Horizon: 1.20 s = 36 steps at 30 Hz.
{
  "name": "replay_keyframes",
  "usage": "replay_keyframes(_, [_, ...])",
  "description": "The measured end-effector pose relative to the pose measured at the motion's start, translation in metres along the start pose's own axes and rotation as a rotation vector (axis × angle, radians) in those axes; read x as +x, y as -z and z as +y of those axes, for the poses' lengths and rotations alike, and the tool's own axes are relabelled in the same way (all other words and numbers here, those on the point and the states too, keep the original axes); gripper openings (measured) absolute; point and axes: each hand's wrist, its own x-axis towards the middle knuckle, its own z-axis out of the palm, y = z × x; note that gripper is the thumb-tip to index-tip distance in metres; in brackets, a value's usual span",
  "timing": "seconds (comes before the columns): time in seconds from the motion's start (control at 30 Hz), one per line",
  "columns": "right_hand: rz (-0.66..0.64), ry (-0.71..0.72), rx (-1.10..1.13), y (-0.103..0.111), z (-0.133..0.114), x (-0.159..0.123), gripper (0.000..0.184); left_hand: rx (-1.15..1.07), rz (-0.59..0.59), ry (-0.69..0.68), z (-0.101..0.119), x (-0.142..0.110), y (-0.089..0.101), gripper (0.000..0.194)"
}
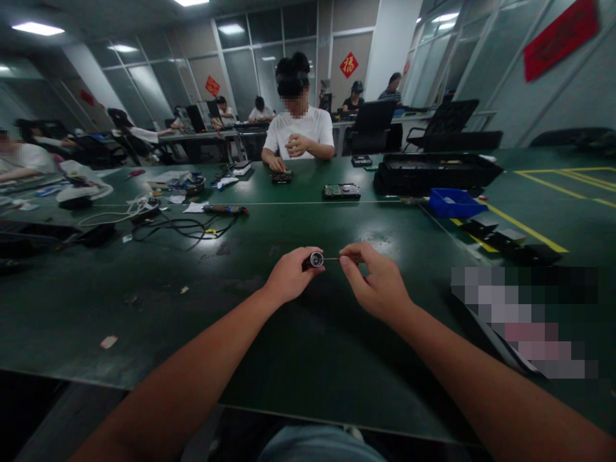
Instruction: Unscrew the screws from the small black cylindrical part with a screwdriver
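Observation:
My left hand is closed around a small dark cylinder with a round, silver-rimmed end that faces me. Close by on its right, my right hand pinches a thin metallic rod or wire between thumb and fingers. This thin piece spans the gap between the hands and reaches the side of the cylinder. Whether it is joined to the cylinder I cannot tell. Both hands are held above the dark green table, near its middle.
Ahead lies an open hard drive. A blue tray and a long black case stand at the right. Cables and a pen-shaped tool lie left. Across the table, a person handles another drive.

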Motion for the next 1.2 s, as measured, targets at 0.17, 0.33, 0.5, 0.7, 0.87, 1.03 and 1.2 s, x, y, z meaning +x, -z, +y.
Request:
replay_keyframes(0.17, [0.005, -0.032, 0.021, 0.000, -0.001, -0.001, 0.022, 0.002, -0.004, -0.006, -0.001, 0.001, -0.001, 0.036])
replay_keyframes(0.33, [0.105, -0.206, 0.285, -0.011, 0.007, -0.004, 0.023, 0.042, 0.015, 0.020, -0.002, 0.001, -0.003, 0.034])
replay_keyframes(0.5, [0.157, -0.309, 0.485, -0.016, 0.013, 0.000, 0.024, 0.029, -0.009, -0.032, 0.000, 0.000, -0.001, 0.034])
replay_keyframes(0.7, [0.291, -0.549, 0.782, -0.019, 0.035, 0.009, 0.025, 0.031, -0.006, -0.089, 0.006, 0.001, 0.005, 0.033])
replay_keyframes(0.87, [0.311, -0.447, 0.635, -0.018, 0.029, 0.007, 0.024, 0.027, -0.015, -0.040, 0.006, 0.000, 0.004, 0.033])
replay_keyframes(1.03, [0.258, -0.366, 0.460, -0.017, 0.015, 0.001, 0.022, 0.022, -0.012, -0.032, 0.005, 0.000, 0.002, 0.033])
replay_keyframes(1.2, [0.239, -0.300, 0.369, -0.016, 0.011, -0.001, 0.023, 0.021, -0.015, -0.033, 0.005, 0.000, 0.001, 0.034])
